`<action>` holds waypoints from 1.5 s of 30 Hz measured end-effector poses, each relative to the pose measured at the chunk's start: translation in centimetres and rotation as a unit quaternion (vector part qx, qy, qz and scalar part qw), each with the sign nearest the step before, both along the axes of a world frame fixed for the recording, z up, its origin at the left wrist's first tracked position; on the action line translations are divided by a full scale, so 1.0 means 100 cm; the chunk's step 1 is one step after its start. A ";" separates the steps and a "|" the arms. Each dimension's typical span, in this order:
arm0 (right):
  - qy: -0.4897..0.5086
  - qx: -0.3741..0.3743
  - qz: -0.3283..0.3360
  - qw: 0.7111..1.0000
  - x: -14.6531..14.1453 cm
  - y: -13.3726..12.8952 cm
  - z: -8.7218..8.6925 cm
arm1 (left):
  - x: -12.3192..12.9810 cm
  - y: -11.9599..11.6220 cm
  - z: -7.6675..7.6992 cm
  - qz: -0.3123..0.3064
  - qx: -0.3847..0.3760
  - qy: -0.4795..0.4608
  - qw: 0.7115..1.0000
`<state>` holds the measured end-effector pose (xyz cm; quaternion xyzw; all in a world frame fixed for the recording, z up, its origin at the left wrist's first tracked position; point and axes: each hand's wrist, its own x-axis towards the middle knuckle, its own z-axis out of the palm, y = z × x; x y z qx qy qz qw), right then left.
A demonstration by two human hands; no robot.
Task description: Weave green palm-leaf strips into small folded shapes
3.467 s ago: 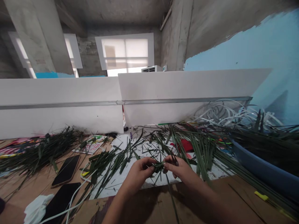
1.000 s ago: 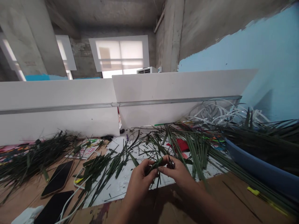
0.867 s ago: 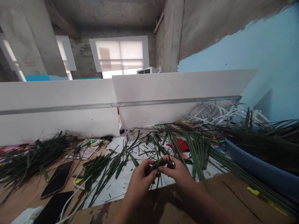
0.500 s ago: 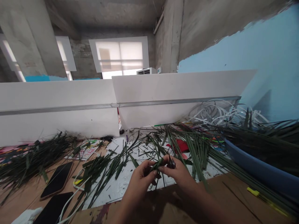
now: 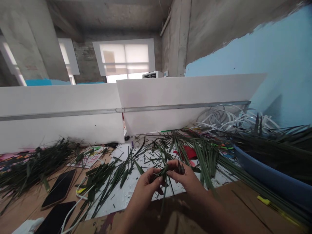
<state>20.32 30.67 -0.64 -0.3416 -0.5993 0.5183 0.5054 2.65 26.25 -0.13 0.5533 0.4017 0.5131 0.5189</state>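
Both hands meet low in the middle of the head view, over the edge of a white sheet (image 5: 117,203). A small folded green leaf piece (image 5: 162,171) is pinched by my left hand (image 5: 151,182). My right hand (image 5: 181,174) holds the same piece from the right, thumb and forefinger together on it. A dark pointed object, too small to name, sticks up among my right fingers. From the piece, thin leaf strips hang down below the hands. Cut leaf strips (image 5: 122,172) lie on the sheet to the left.
A blue basin (image 5: 268,172) full of long leaves stands at the right. A yellow tool (image 5: 264,200) lies near it. Two phones (image 5: 59,188) and a white cable are at the left, beside a dark leaf pile (image 5: 41,162). White panels (image 5: 170,94) stand behind.
My right thumb and fingers have shifted slightly on the leaf piece. A strip now hangs down more visibly beneath the hands. My left hand has barely moved.
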 end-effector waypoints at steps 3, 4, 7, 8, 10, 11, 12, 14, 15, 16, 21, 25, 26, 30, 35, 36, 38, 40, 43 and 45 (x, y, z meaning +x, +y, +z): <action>0.004 0.001 -0.001 1.000 0.000 0.001 -0.002 | 0.000 0.000 -0.002 0.001 0.000 0.008 1.000; 0.007 0.006 -0.001 1.000 0.000 0.001 -0.002 | 0.000 0.000 -0.002 0.002 -0.001 0.007 1.000; 0.018 0.027 -0.002 0.999 0.000 0.000 0.000 | 0.000 -0.001 -0.003 -0.002 -0.001 0.008 1.000; 0.019 0.031 0.000 0.999 0.000 -0.001 0.001 | 0.000 -0.001 -0.003 -0.002 0.000 0.009 1.000; 0.014 0.033 0.004 0.999 0.000 -0.003 0.003 | 0.000 -0.002 -0.002 -0.004 0.002 0.015 1.000; 0.010 0.035 0.003 0.999 0.000 -0.003 0.003 | 0.000 -0.002 -0.002 -0.006 0.003 0.018 1.000; 0.007 0.036 0.001 0.999 0.000 -0.004 0.003 | 0.000 -0.002 -0.001 -0.008 0.004 0.020 1.000; 0.008 0.036 -0.006 0.999 0.000 -0.003 0.003 | -0.001 -0.003 0.001 -0.014 0.006 0.027 1.000; 0.010 0.034 -0.007 0.999 0.001 -0.003 0.002 | -0.001 -0.003 0.002 -0.016 0.007 0.032 0.999; 0.014 0.031 -0.007 0.999 0.001 -0.002 0.001 | -0.002 -0.004 0.004 -0.015 0.008 0.039 0.999; 0.006 0.027 0.001 1.000 0.003 0.002 -0.004 | -0.005 -0.006 0.008 0.042 0.028 0.124 0.991; 0.002 0.029 0.001 1.000 0.002 0.003 -0.004 | -0.004 -0.009 0.013 0.052 0.057 0.196 0.978; 0.004 0.024 0.000 1.000 0.001 0.003 -0.004 | -0.004 -0.011 0.015 0.047 0.060 0.204 0.976; 0.023 0.003 -0.004 1.000 0.001 0.003 -0.001 | -0.002 -0.015 0.020 0.040 0.060 0.222 0.972; 0.028 0.001 -0.011 1.000 0.002 0.003 -0.003 | 0.001 -0.019 0.021 0.074 0.056 0.259 0.961; 0.027 0.003 -0.011 1.000 0.002 0.003 -0.004 | 0.001 -0.019 0.021 0.075 0.059 0.265 0.959; 0.023 0.005 -0.009 1.000 0.002 0.003 -0.005 | 0.001 -0.019 0.020 0.083 0.071 0.277 0.955; 0.020 0.007 -0.005 1.000 0.002 0.003 -0.007 | 0.000 -0.018 0.019 0.095 0.086 0.296 0.947; 0.024 0.005 0.002 1.000 0.002 0.003 -0.008 | -0.001 -0.017 0.017 0.103 0.097 0.319 0.937; 0.024 -0.002 0.005 1.000 0.002 0.004 -0.007 | -0.001 -0.015 0.016 0.105 0.097 0.316 0.938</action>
